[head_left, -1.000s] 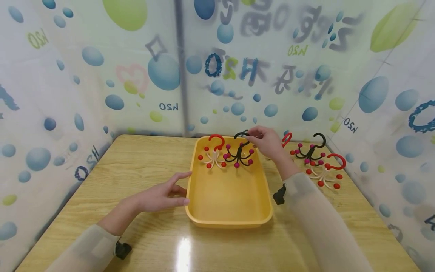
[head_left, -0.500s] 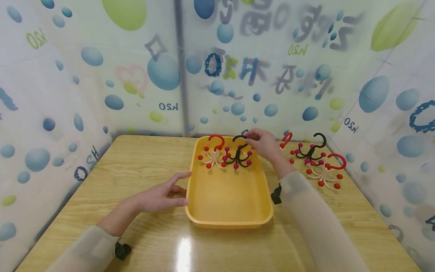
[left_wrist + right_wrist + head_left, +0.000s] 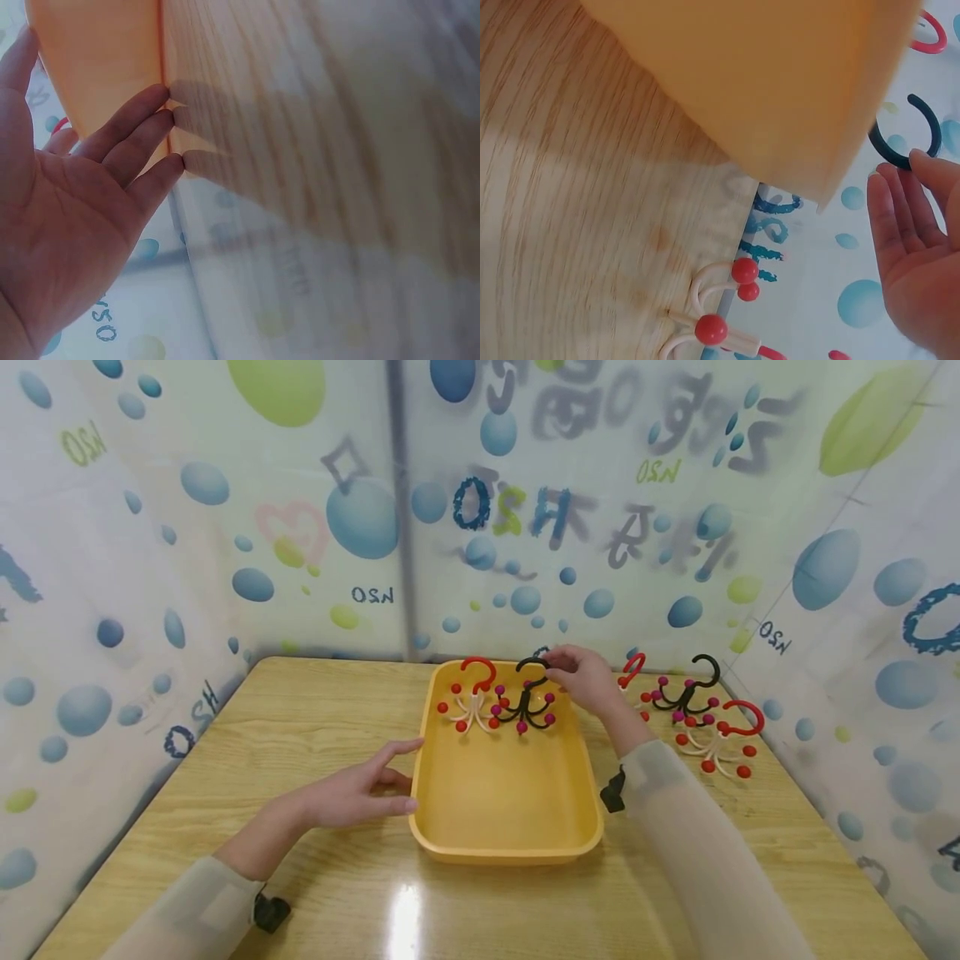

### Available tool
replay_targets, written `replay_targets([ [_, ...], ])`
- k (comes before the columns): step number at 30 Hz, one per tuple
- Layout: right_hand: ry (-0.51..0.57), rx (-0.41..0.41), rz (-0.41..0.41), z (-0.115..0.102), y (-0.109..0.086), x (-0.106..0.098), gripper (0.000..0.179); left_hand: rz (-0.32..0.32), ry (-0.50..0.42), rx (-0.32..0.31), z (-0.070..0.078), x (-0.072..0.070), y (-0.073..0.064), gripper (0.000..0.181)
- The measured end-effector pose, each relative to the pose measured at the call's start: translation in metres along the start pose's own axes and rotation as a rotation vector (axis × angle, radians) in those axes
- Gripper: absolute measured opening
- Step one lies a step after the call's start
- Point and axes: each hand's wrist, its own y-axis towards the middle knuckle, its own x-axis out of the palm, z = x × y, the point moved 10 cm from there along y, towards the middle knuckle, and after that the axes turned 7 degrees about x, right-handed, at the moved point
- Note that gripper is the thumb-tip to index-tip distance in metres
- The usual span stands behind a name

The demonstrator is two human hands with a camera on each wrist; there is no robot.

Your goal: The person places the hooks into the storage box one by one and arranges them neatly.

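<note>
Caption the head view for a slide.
Right hand pinches a black hanger in a yellow tray, left hand at the tray's side.

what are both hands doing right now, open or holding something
Left hand: open, fingers touching the side of the yellow tray.
Right hand: closed, pinching the curved top of the black hook.

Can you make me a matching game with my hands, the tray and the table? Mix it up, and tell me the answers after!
Match these:
1. yellow tray
2. table
3. left hand
4. right hand

With these:
A. pinches a black hook
B. is wooden
C. touches the tray's side
D. has two hangers inside

Right pairs: 1-D, 2-B, 3-C, 4-A
</note>
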Motion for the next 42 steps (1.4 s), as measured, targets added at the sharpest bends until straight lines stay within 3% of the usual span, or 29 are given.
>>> replay_targets([
  [6, -0.021, -0.012, 0.019, 0.007, -0.008, -0.011, 0.033, 0.003, 0.007, -0.018, -0.002, -0.001, 0.000, 0.089],
  [11, -0.073, -0.039, 0.040, 0.011, -0.023, -0.026, 0.033, 0.003, 0.006, -0.019, -0.002, -0.001, 0.000, 0.090],
  [17, -0.102, -0.016, 0.022, 0.020, -0.042, -0.044, 0.034, 0.006, 0.013, -0.022, -0.004, -0.002, 0.000, 0.091],
  [26, -0.121, -0.067, 0.067, 0.040, -0.088, -0.075, 0.032, 0.003, -0.002, -0.011, -0.004, 0.000, 0.000, 0.090],
  [36, -0.121, -0.108, 0.187, 0.064, -0.126, -0.140, 0.035, 0.003, 0.001, -0.005, -0.002, 0.000, -0.001, 0.091],
  [42, -0.175, -0.031, 0.261, 0.087, -0.138, -0.185, 0.041, -0.002, -0.008, 0.008, -0.001, 0.001, 0.001, 0.091],
])
